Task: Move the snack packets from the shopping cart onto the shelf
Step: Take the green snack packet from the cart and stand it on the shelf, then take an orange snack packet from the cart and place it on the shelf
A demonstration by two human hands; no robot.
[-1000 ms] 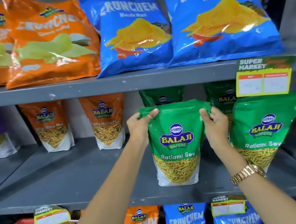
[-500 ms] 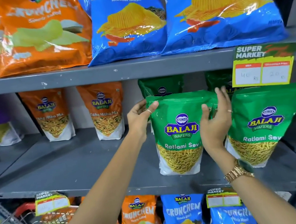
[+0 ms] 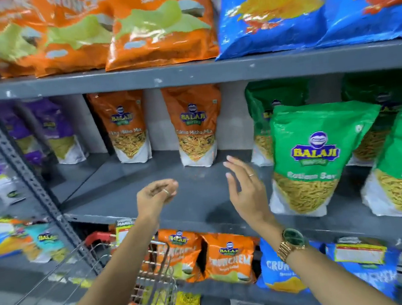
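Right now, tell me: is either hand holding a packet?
No. The left hand and right hand are both empty, in front of the shelf, clear of the green packet.

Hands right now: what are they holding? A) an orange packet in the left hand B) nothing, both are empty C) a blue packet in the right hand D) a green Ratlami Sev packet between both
B: the left hand and right hand hang empty before the shelf, apart from the green packet standing on it.
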